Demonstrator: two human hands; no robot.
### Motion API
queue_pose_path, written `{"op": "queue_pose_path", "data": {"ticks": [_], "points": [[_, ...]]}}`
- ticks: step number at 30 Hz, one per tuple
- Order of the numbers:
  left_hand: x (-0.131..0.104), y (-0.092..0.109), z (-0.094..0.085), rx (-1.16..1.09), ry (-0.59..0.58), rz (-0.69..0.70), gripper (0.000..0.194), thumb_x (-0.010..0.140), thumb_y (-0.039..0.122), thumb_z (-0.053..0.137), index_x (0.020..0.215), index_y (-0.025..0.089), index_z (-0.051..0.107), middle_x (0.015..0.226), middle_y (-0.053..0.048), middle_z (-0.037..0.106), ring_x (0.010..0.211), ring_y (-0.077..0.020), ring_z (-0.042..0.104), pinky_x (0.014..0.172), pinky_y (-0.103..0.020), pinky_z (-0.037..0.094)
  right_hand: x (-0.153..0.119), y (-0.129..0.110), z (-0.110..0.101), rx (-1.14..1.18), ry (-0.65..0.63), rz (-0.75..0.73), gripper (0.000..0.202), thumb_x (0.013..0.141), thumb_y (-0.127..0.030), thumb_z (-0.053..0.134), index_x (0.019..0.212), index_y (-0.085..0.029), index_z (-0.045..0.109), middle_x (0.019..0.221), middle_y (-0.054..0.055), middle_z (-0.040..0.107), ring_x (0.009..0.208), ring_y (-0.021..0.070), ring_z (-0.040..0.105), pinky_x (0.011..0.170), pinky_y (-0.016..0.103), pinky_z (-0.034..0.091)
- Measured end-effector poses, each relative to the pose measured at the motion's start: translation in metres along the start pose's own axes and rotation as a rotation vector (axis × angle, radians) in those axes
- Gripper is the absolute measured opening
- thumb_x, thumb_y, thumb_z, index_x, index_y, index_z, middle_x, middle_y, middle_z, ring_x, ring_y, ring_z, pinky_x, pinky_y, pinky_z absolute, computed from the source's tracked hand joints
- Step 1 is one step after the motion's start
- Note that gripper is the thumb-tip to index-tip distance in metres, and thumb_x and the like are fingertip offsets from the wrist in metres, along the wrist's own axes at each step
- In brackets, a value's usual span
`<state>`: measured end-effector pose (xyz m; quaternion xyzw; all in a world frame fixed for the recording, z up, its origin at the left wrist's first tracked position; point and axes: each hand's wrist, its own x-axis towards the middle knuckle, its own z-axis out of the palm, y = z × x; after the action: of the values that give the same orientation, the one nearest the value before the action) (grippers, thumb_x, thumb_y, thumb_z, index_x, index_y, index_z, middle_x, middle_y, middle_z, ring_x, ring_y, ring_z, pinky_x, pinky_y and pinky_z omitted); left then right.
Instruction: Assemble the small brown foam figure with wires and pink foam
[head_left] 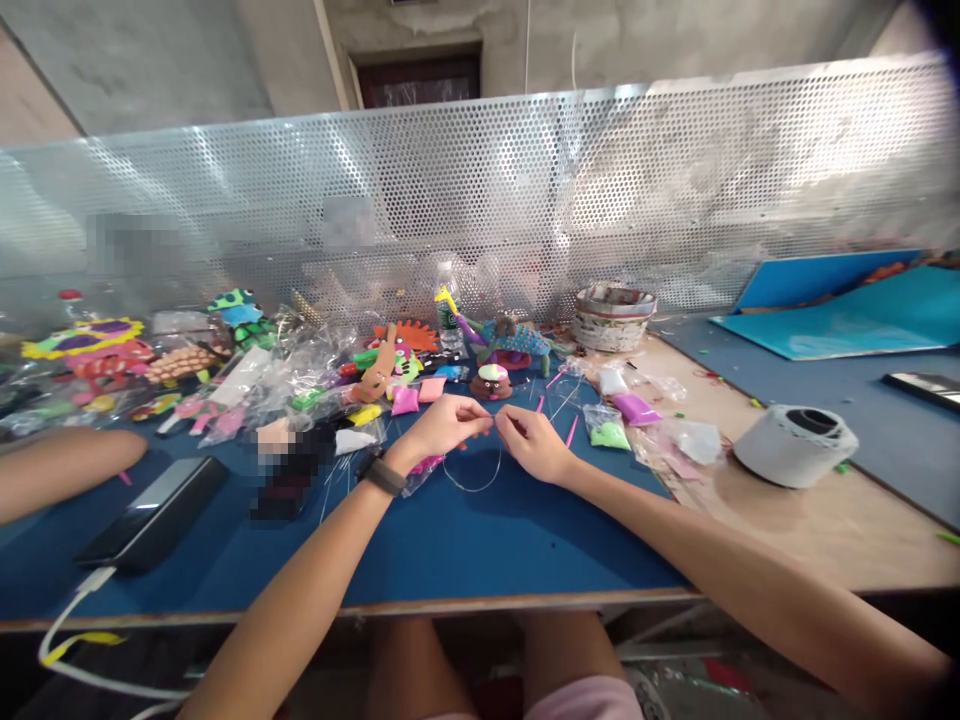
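A thin pale wire [474,489] hangs in a loop below my two hands, its upper ends running up to my fingers. My left hand [444,428], with a dark band on the wrist, pinches one side of it. My right hand [534,440] pinches the other side, the fingertips of both hands almost meeting. Just beyond them sits a small brown clay figure [493,383] with a pale and pink top. A bag of pink clay [426,466] lies partly under my left hand. Purple sticks [572,431] lie to the right of my right hand.
At left, a black power bank [154,512] with a white cable lies near another person's arm [67,468]. Colourful clay animals [517,340] and plastic bags crowd the back. A basket [613,318], a bag of green clay [606,428] and a white roll [795,447] stand or lie right.
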<state>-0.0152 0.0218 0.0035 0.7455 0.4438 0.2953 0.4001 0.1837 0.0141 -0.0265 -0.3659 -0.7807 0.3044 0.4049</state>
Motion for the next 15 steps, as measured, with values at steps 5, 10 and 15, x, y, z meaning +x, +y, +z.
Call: {"op": "queue_pose_path", "data": {"ticks": [5, 10, 15], "points": [[-0.001, 0.004, 0.013, 0.412, 0.209, 0.189, 0.018, 0.092, 0.028, 0.058, 0.084, 0.018, 0.070, 0.079, -0.007, 0.073, 0.071, -0.0191, 0.065, 0.068, -0.029, 0.046, 0.002, 0.000, 0.003, -0.011, 0.027, 0.053, 0.037, 0.099, -0.040, 0.041, 0.070, -0.020, 0.053, 0.057, -0.001, 0.053, 0.055, 0.0139, 0.048, 0.056, 0.026, 0.035], [-0.005, 0.008, 0.025, 0.678, 0.333, 0.187, 0.023, 0.098, 0.029, 0.047, 0.093, 0.018, 0.067, 0.085, -0.013, 0.071, 0.079, -0.0246, 0.067, 0.071, -0.032, 0.045, 0.003, -0.003, 0.002, -0.015, 0.044, 0.056, 0.038, 0.100, -0.041, 0.039, 0.068, -0.021, 0.047, 0.055, -0.002, 0.051, 0.054, 0.0138, 0.046, 0.055, 0.026, 0.035], [-0.001, 0.005, 0.027, 0.375, 0.321, 0.141, 0.020, 0.095, 0.033, 0.053, 0.089, 0.018, 0.066, 0.083, -0.010, 0.070, 0.077, -0.0218, 0.067, 0.070, -0.030, 0.047, 0.003, -0.003, 0.000, -0.035, 0.072, 0.023, 0.038, 0.102, -0.042, 0.037, 0.072, -0.021, 0.048, 0.061, -0.001, 0.053, 0.057, 0.0131, 0.047, 0.057, 0.026, 0.035]]}}
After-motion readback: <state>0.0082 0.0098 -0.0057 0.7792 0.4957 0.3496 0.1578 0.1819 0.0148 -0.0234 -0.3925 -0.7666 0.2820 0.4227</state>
